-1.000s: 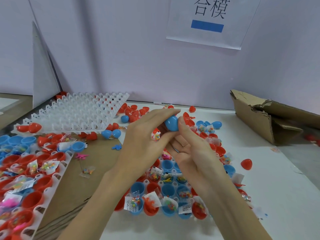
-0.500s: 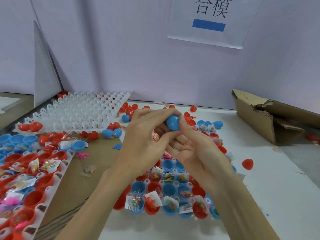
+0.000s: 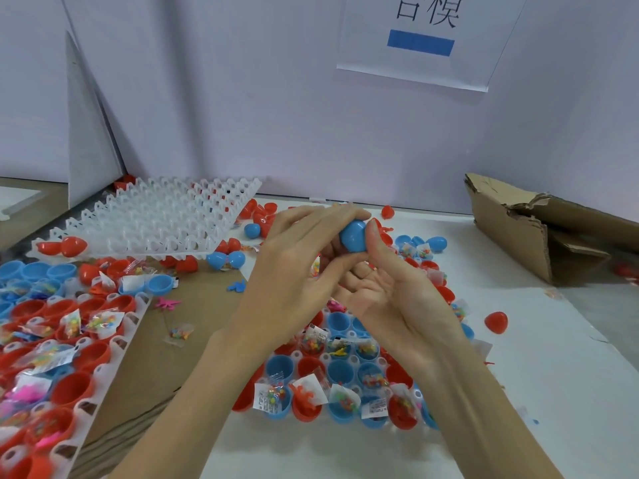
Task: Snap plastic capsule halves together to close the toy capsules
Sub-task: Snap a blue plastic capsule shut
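Observation:
A blue capsule (image 3: 353,236) is pinched between both hands above the table's middle. My left hand (image 3: 294,271) covers it from the left with fingertips on top and thumb below. My right hand (image 3: 390,288) presses its thumb against the capsule's right side, palm up beneath. Whether the halves are snapped together is hidden by the fingers. Under my hands a white tray (image 3: 345,382) holds open blue and red capsule halves with small toy packets in them.
A second filled tray (image 3: 52,347) lies at the left on brown cardboard (image 3: 193,305). An empty white tray (image 3: 155,219) rests behind it. Loose red and blue halves scatter at the back; one red half (image 3: 496,322) lies at the right. A torn cardboard box (image 3: 539,229) stands far right.
Both hands have kept the blue capsule between them and stayed in place; the fingers shifted slightly around it, with the right thumb now pressing on its right side.

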`<state>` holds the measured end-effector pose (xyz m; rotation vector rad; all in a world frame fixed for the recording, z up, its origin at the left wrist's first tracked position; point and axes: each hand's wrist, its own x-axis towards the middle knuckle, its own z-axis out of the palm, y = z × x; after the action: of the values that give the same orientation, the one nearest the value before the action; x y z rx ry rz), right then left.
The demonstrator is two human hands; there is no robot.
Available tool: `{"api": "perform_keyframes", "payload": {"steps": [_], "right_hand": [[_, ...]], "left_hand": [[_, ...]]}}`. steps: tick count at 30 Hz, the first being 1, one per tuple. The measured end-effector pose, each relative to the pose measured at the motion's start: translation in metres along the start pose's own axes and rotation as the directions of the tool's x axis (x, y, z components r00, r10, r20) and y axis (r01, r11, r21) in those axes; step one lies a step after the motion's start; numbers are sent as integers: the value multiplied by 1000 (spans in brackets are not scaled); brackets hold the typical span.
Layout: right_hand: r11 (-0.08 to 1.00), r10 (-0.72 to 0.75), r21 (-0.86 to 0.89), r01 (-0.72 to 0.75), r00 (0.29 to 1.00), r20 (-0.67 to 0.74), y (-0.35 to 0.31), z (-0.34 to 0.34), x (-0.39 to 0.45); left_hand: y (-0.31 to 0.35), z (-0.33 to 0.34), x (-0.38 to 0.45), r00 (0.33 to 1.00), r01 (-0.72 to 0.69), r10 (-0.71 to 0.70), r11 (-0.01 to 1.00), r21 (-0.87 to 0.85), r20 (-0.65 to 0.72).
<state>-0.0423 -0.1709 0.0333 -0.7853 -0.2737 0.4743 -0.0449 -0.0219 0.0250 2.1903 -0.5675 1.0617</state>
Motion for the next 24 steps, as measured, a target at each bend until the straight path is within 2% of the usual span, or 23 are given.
{"api": "perform_keyframes", "payload": {"steps": [4, 7, 10, 13, 15, 18, 20, 24], "right_hand": [[944, -196, -294, 147, 969, -147, 1, 1, 1], [828, -343, -521, 208, 922, -178, 4, 0, 0], [757, -388, -622, 202, 904, -178, 7, 0, 1], [801, -367, -555, 224, 917, -159, 6, 0, 1], [833, -335, -512, 211, 928, -164, 4, 1, 0], [919, -213, -367, 144, 964, -156, 0, -1, 2], [965, -114, -251, 78, 985, -133, -3, -4, 2], [987, -18, -160, 2, 995, -96, -5, -9, 2]], "left_hand": [[0, 4, -3, 993, 83, -79, 996, -41, 92], [-3, 6, -6, 987, 131, -130, 991, -13, 98], [-3, 6, -6, 990, 110, -114, 993, 49, 80], [-3, 3, -4, 978, 186, -187, 982, 9, 88], [-4, -1, -2, 980, 172, -174, 985, 30, 98], [-5, -6, -1, 992, -24, 2, 985, 170, 127], [-6, -8, 0, 980, -178, 142, 937, 302, 136], [-9, -8, 0, 972, -190, 144, 948, 255, 188]]}}
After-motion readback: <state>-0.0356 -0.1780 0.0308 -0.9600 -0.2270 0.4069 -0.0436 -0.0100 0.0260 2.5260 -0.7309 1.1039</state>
